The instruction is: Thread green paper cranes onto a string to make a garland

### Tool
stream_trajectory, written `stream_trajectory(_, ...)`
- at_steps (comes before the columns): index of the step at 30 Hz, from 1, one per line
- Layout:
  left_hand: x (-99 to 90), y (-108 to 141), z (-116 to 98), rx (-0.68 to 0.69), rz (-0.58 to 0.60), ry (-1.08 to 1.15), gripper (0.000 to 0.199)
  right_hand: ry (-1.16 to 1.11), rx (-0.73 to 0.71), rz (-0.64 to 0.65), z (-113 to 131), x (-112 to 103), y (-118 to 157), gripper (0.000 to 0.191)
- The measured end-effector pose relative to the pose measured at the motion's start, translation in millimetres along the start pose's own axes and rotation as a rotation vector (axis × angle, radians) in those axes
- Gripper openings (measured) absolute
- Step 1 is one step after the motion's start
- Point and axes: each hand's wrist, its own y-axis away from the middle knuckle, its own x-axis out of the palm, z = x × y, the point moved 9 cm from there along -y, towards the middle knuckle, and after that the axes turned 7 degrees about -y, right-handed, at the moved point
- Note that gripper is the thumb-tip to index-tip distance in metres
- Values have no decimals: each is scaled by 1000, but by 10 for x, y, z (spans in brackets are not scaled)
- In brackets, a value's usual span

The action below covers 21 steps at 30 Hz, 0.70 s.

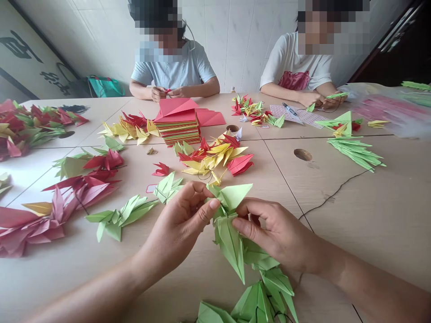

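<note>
Green paper crane point(230, 237) pinched at its middle between left hand point(177, 220) and right hand point(274, 233), hands close together over the pale table point(357, 233); fingers hide the fold. Further green cranes point(256, 300) cut off below frame.

Pale green origami cranes point(230, 242) sit beside a crimson-and-pink crane pile point(43, 229) and a paper stack point(178, 130) striped red and yellow.

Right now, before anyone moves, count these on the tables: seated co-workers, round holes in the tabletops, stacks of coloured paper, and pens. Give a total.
Seated co-workers: 2 (grey T-shirt, white T-shirt)
Round holes in the tabletops: 3
Stacks of coloured paper: 1
Pens: 1
Total: 7
</note>
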Motion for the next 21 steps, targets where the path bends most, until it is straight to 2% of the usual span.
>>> stream_trajectory(3, -36, 18, 12, 6, -34, -43, 17, -164, 91, 28, -71, 1, -5, 26)
stream_trajectory(7, -57, 41, 9, -2, -46, -88, 23, -240, 86, 12, -61, -51, -38, 26)
stream_trajectory(11, -19, 50, -44, 26, -12, -147, 18, -318, 80, 1, -91, -64, -59, 27)
stream_trajectory(17, 103, 57, -99, 31, 105, -2, 6, -414, 142, -11, -182, -49, -58, 29)
stream_trajectory(21, 126, 51, -58, -9, 125, 57, 13, -470, 211, -14, -235, -28, -42, 32)
